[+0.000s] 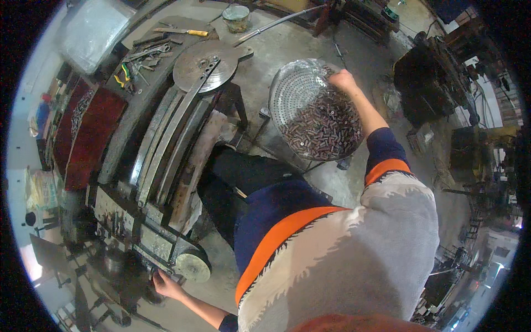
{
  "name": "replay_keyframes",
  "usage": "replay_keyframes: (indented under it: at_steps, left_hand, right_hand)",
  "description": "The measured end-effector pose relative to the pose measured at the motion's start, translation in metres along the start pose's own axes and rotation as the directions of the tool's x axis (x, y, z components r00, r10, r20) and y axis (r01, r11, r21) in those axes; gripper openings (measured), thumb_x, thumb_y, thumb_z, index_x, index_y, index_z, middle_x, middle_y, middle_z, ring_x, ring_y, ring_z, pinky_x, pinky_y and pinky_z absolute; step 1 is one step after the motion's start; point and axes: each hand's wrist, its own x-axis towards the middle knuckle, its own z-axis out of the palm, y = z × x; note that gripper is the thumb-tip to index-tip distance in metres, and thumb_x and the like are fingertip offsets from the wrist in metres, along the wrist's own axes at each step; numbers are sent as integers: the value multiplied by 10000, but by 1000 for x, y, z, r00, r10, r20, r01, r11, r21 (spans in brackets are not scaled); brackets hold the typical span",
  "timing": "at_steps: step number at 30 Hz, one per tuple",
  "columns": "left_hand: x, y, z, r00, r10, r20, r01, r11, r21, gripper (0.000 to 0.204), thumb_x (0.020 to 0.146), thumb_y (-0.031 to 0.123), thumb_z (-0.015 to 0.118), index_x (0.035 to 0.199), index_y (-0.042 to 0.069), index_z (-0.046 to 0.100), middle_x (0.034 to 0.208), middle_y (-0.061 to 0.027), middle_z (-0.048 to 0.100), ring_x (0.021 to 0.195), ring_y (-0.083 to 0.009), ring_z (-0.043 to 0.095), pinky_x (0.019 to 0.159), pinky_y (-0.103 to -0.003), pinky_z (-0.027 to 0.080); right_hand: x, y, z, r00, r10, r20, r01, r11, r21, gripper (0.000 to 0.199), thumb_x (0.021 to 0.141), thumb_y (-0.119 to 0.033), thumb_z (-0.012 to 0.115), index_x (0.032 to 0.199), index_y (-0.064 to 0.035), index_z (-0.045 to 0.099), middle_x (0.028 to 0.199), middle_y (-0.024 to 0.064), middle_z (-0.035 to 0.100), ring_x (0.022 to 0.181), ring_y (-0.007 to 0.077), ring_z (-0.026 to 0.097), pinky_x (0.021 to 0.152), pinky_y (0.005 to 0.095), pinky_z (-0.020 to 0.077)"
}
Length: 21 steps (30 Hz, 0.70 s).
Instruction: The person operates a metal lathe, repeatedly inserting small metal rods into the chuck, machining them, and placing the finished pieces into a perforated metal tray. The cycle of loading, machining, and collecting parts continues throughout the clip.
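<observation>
Grey concrete floor [265,55] runs under a cluttered workshop, with a bucket [237,23] at the far side and a long machine [157,238] on the left. Right of the machine is a round, perforated metal pan [301,91]; short brown pieces [323,130] heap in its near and right part, their axes pointing every way, while its far left part shows bare holes. At the pan's far right edge is the right hand [344,81], fingers curled in; I cannot tell whether they are clamped on the rim, on some pieces or on nothing. From it the heap lies toward the person's body, just beside the fingers, so this hand is much the nearer to the pieces. Well apart, the left hand [167,285] is at the machine's near end, just beside a pale wheel [193,268], its fingertips against or close to a dark part underneath; their grip cannot be made out. Between the machine's disc [191,62] and near end, a flat bar [176,124] lies lengthwise.
</observation>
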Motion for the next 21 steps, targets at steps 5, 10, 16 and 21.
replay_keyframes:
  at_steps: [5,10,16,21]
  left_hand:
    - [4,-18,4,998,-57,-9,56,989,-139,303,840,159,560,985,-106,586,962,-185,630,858,-242,601,750,-317,461]
    - [10,-27,4,999,-43,16,44,995,-85,303,832,152,561,992,-105,583,963,-186,630,861,-246,597,768,-321,450]
    - [6,-21,2,999,-46,3,46,998,-31,307,815,145,579,1000,-99,584,968,-187,629,863,-257,588,795,-327,432]
    - [5,-20,2,1000,-19,-5,19,1000,-11,308,812,143,580,1006,-96,583,973,-186,629,855,-256,585,796,-328,429]
  right_hand:
    - [7,13,20,982,-130,139,153,974,-167,304,660,-269,581,877,-69,655,919,183,620,879,323,590,776,382,471]
    - [37,46,70,914,-325,244,387,877,-284,283,612,-241,612,863,-130,681,891,147,620,935,293,556,818,362,448]
    - [25,23,64,917,-264,298,372,835,-406,314,601,-231,608,896,-148,676,966,130,604,1020,283,507,862,365,424]
    - [23,16,69,920,-181,348,303,891,-337,285,604,-208,585,859,-115,670,940,163,600,997,293,518,857,368,428]
